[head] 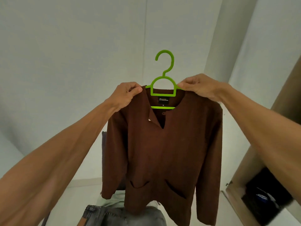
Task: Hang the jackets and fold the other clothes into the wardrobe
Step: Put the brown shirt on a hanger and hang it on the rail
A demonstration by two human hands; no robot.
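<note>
Head view shows me both arms raised, holding a brown long-sleeved top (162, 152) up in front of a pale wall (65, 46). The top hangs on a green plastic hanger (162, 95), whose hook stands free in the air above the neckline. My left hand (127, 93) has its fingers curled, pinching the top's shoulder at one end of the hanger. My right hand (200, 88) pinches the other shoulder the same way. A black label (163, 100) shows inside the neck, and two slit pockets sit low on the front. Below the hem lie grey jeans (120, 216). At the right edge an open wardrobe (241, 173) holds dark clothes (263, 198).
</note>
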